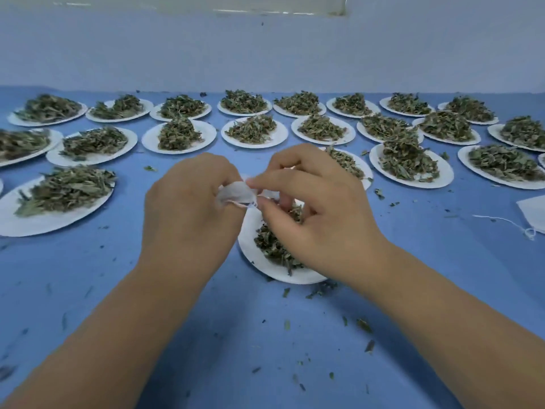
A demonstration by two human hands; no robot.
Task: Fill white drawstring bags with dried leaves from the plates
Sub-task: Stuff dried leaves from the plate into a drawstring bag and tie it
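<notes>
Over nearest plate [249,258], bag [236,193] crosswise, left-right.

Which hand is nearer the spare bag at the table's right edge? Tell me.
Right. Both pinch a small bag; the right hand is left of the spare bag, the left hand even farther left.

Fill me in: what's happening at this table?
A person is working on a white drawstring bag over the nearest plate of dried leaves. The left hand grips the bag while the right hand pinches its edge, apparently opening it. Whether any leaves are inside, I can't tell. Many more loaded plates cover the blue table, and a spare bag lies at the right.
</notes>
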